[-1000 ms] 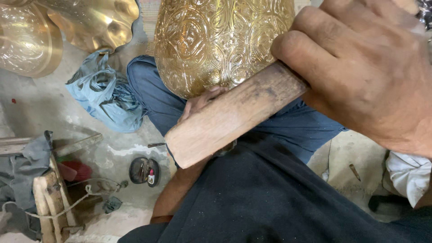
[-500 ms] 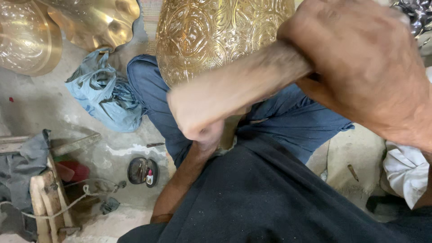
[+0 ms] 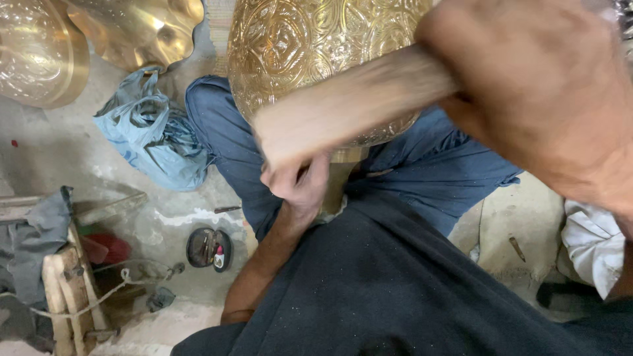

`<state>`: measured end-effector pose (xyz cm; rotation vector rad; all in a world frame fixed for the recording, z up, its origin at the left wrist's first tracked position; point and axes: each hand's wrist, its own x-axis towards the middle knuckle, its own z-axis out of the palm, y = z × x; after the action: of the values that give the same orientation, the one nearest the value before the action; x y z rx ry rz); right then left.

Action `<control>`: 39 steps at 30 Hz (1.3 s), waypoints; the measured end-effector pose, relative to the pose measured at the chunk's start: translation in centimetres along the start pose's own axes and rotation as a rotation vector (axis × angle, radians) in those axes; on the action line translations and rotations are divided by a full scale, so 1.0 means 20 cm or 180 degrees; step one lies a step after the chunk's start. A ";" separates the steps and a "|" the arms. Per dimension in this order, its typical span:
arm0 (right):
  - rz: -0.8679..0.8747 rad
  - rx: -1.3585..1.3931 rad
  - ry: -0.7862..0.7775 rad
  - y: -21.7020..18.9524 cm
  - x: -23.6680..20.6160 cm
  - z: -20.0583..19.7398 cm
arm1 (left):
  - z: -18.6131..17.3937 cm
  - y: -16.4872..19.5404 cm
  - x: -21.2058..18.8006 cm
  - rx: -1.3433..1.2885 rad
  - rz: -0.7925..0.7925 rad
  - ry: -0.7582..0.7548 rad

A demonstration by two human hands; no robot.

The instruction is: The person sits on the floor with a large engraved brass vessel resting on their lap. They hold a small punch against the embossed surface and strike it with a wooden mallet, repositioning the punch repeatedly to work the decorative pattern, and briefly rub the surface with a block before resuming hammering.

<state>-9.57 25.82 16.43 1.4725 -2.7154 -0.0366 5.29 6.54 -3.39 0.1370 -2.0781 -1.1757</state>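
A large brass vessel (image 3: 310, 46) with engraved floral patterns rests over my lap at the top centre. My right hand (image 3: 541, 99) is closed around a thick wooden mallet handle (image 3: 349, 105), which is blurred with motion and crosses in front of the vessel. My left hand (image 3: 297, 184) sits under the vessel's lower edge, fingers curled around a small tool I cannot make out, next to the vessel's brass neck (image 3: 339, 178). My legs wear blue trousers (image 3: 224, 138) and a dark cloth (image 3: 395, 283) covers my lap.
Two more brass pieces (image 3: 39, 53) lie at the top left on the concrete floor. A blue plastic bag (image 3: 151, 138) lies beside my knee. A small dark case (image 3: 208, 247), a wooden stand with rope (image 3: 66, 290) and a white cloth (image 3: 593, 244) are around me.
The mallet has swung upward and to the left, from a low slant across the lap to across the vessel's belly. My right hand rose with it. My left hand came more into view.
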 end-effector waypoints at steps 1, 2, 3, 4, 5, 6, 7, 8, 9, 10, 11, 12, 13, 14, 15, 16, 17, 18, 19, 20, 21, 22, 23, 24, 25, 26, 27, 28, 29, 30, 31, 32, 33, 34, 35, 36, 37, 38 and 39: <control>0.0035 -0.0090 -0.0036 0.00 -0.01 0.00 | 0.01 -0.02 0.00 -0.0150 0.0061 0.0041; -0.0205 -0.0702 0.0082 0.00 -0.03 0.00 | 0.02 -0.03 0.00 -0.0288 0.0132 0.0084; -0.0246 -0.0702 0.0143 0.00 -0.05 0.01 | 0.02 -0.04 0.00 -0.0402 0.0188 0.0132; -0.0287 -0.0704 0.0203 0.00 -0.06 0.02 | 0.02 -0.04 0.01 -0.0279 0.0196 0.0097; -0.0097 -0.0126 0.0205 0.01 -0.07 0.03 | 0.01 -0.03 0.01 -0.0172 0.0216 0.0062; -0.0007 0.0148 0.0246 0.01 -0.09 0.05 | 0.01 -0.03 0.02 -0.0066 0.0255 0.0033; 0.0079 0.0424 0.0295 0.01 -0.10 0.07 | 0.01 -0.02 0.03 -0.0080 0.0080 -0.0063; 0.0080 0.0407 0.0351 0.01 -0.12 0.09 | 0.01 -0.01 0.04 -0.0104 -0.0102 -0.0173; 0.0090 0.0369 0.0427 0.01 -0.14 0.10 | 0.01 -0.01 0.05 -0.0141 -0.0259 -0.0278; 0.0089 0.0327 0.0512 0.02 -0.15 0.12 | 0.01 -0.01 0.07 -0.0194 -0.0124 -0.0236; 0.0077 0.0318 0.0552 0.01 -0.16 0.14 | 0.02 -0.01 0.09 -0.0230 -0.0030 -0.0203; 0.0088 0.0300 0.0577 0.01 -0.18 0.15 | 0.02 0.00 0.09 -0.0263 0.0048 -0.0175; 0.0115 0.0276 0.0609 0.01 -0.18 0.16 | 0.03 0.00 0.10 -0.0271 -0.0097 -0.0184; 0.0130 0.0223 0.0604 0.00 -0.20 0.16 | 0.04 0.01 0.11 -0.0279 -0.0247 -0.0199; 0.0161 0.0193 0.0589 -0.02 -0.21 0.16 | 0.03 0.02 0.10 -0.0281 -0.0439 -0.0226; 0.0175 0.0117 0.0599 -0.03 -0.22 0.15 | 0.04 0.03 0.11 -0.0347 -0.0234 -0.0196; 0.0205 0.0043 0.0654 -0.04 -0.23 0.15 | 0.04 0.03 0.12 -0.0419 0.0014 -0.0157; 0.0234 0.0003 0.0672 -0.06 -0.23 0.14 | 0.04 0.04 0.12 -0.0474 0.0184 -0.0147; 0.0242 -0.0035 0.0662 -0.07 -0.22 0.14 | 0.03 0.06 0.11 -0.0402 -0.0013 -0.0197; 0.0244 -0.0170 0.0673 -0.10 -0.22 0.13 | 0.03 0.06 0.12 -0.0351 -0.0130 -0.0223; 0.0254 -0.0321 0.0722 -0.12 -0.21 0.13 | 0.04 0.05 0.14 -0.0301 -0.0174 -0.0228; 0.0268 -0.0349 0.0733 -0.13 -0.20 0.12 | 0.04 0.05 0.15 -0.0338 -0.0084 -0.0220; 0.0306 -0.0314 0.0713 -0.14 -0.20 0.12 | 0.03 0.05 0.15 -0.0383 -0.0065 -0.0243; 0.0325 -0.0308 0.0714 -0.14 -0.19 0.12 | 0.04 0.05 0.15 -0.0457 0.0003 -0.0247; 0.0345 -0.0322 0.0770 -0.14 -0.18 0.12 | 0.05 0.05 0.16 -0.0538 -0.0069 -0.0233; 0.0369 -0.0314 0.0810 -0.14 -0.18 0.12 | 0.06 0.05 0.16 -0.0584 -0.0180 -0.0226; 0.0370 -0.0341 0.0781 -0.14 -0.19 0.13 | 0.06 0.05 0.14 -0.0616 -0.0371 -0.0255; 0.0399 -0.0397 0.0760 -0.15 -0.21 0.15 | 0.05 0.05 0.13 -0.0569 -0.0313 -0.0268; 0.0455 -0.0449 0.0771 -0.15 -0.23 0.18 | 0.05 0.04 0.13 -0.0543 -0.0188 -0.0265; 0.0489 -0.0479 0.0789 -0.14 -0.26 0.21 | 0.03 0.01 0.13 -0.0514 -0.0069 -0.0262; 0.0622 -0.0247 0.0847 -0.14 -0.29 0.26 | 0.01 -0.01 0.11 -0.0844 -0.0342 -0.0123; 0.0816 0.0161 0.0986 -0.13 -0.33 0.32 | -0.03 -0.03 0.09 -0.1169 -0.0622 0.0029; 0.1086 0.0757 0.1147 -0.13 -0.36 0.40 | -0.06 -0.07 0.08 -0.1498 -0.0874 0.0198; 0.1334 0.1356 0.1368 -0.13 -0.39 0.49 | -0.12 -0.12 0.06 -0.1496 -0.1121 0.0388; 0.1769 0.2168 0.1468 -0.15 -0.41 0.60 | -0.18 -0.16 0.03 -0.1482 -0.1365 0.0587; 0.2214 0.2967 0.1691 -0.16 -0.43 0.71 | -0.25 -0.21 -0.01 -0.1430 -0.1400 0.0540; 0.2714 0.3950 0.1796 -0.19 -0.45 0.83 | -0.29 -0.26 -0.05 -0.1393 -0.1439 0.0480; 0.2973 0.4534 0.1940 -0.21 -0.47 0.94 | -0.32 -0.29 -0.13 -0.1423 -0.1587 0.0182; 0.3238 0.5141 0.2061 -0.24 -0.49 1.04 | -0.35 -0.31 -0.22 -0.1431 -0.1740 -0.0125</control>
<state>-1.33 31.32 -5.00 -0.3269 -2.2078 2.3928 11.34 -0.12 -8.44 0.4901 -1.8015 -1.9555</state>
